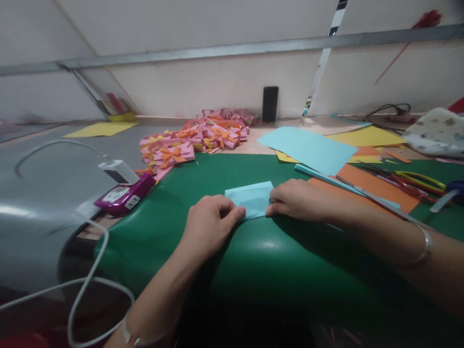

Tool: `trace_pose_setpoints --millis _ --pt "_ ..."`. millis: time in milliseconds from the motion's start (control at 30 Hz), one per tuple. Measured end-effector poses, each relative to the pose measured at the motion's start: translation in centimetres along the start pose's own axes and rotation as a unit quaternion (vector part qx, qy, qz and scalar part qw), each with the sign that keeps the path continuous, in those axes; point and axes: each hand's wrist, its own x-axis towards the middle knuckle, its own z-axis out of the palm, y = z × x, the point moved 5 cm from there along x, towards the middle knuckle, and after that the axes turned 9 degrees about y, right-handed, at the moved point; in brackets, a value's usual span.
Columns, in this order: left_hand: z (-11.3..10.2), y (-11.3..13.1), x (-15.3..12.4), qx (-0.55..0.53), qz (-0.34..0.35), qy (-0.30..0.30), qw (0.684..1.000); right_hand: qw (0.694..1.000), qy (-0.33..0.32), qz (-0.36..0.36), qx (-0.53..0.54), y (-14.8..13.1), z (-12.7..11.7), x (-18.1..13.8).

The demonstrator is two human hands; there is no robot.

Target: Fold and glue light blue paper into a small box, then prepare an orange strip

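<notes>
A small folded piece of light blue paper point(253, 199) lies on the green mat point(224, 169), near its front. My left hand point(213, 220) pinches the paper's lower left side between thumb and fingers. At the right edge, my right hand point(299, 199) grips it the same way. Beyond my right hand are a larger light blue sheet point(308, 147), a narrow folded blue strip point(326, 179) and an orange sheet point(377, 183). Long metal scissors or a blade point(373, 195) rest across the orange sheet; the exact kind is unclear.
A pile of pink paper pieces with orange bows point(206, 135) sits at the back. At left are a purple power strip point(126, 193), a white charger point(119, 171) and its cable point(97, 256). Pliers with yellow handles point(416, 180) lie right. A black phone point(270, 104) leans against the wall.
</notes>
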Motion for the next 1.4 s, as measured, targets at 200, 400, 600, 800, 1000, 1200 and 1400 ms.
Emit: trace_pose_setpoints --millis 200,400,600,800,1000,1200,1400 --pt "0.0 -0.2 -0.3 0.001 -0.054 0.033 0.998 1.000 0.002 0.023 0.010 0.3 0.0 -0.3" --pt "0.0 0.5 -0.4 0.054 -0.035 0.025 0.998 1.000 0.002 0.022 0.016 0.2 -0.2 -0.1" --pt "-0.2 0.2 -0.4 -0.018 0.000 0.002 1.000 0.999 -0.002 0.029 0.027 0.2 -0.1 -0.1" --pt "-0.6 -0.1 -0.7 -0.055 -0.040 0.059 0.996 0.999 0.017 0.027 0.027 0.4 -0.1 0.0" --pt "-0.2 0.2 -0.9 0.025 -0.102 0.026 0.994 0.999 0.018 0.022 0.032 0.3 -0.1 -0.1" --pt "-0.2 1.2 -1.5 0.086 -0.069 0.020 0.994 0.999 0.019 0.024 0.031 0.4 0.0 -0.1" --pt "-0.1 1.6 -1.6 0.125 -0.009 0.019 0.992 0.999 0.028 0.024 0.027 0.4 -0.1 -0.2"
